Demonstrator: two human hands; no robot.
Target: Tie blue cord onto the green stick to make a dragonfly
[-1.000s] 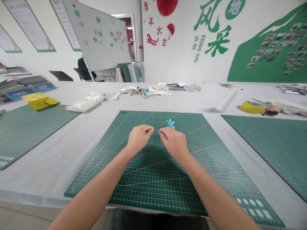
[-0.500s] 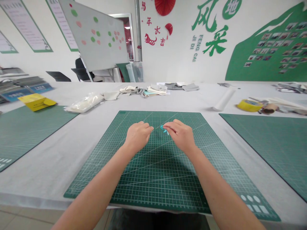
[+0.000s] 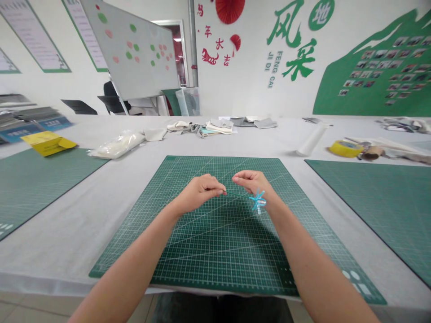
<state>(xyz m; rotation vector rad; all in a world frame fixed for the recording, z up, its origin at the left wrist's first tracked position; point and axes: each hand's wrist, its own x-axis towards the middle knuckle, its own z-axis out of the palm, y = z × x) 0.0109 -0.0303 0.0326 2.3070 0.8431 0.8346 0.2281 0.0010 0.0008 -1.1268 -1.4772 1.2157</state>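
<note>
Above the green cutting mat (image 3: 215, 251), my left hand (image 3: 204, 192) pinches the end of a thin green stem (image 3: 237, 194). The stem runs to the right and ends in a small blue flower-like piece (image 3: 258, 201) with several thin petals, which lies in front of my right wrist. My right hand (image 3: 252, 180) has its thumb and fingertips pressed together just above the stem; whether anything tiny is between them cannot be made out.
Green mats lie to the left (image 3: 43, 179) and right (image 3: 377, 202). Behind are a yellow packet (image 3: 49, 142), a plastic bag (image 3: 117, 144), fabric scraps (image 3: 215, 128), a white roll (image 3: 313, 140) and yellow tape (image 3: 345, 148).
The blue piece has moved right and nearer, away from my right fingertips to beside the wrist. My left hand has shifted right and slightly down, and more of the stem shows.
</note>
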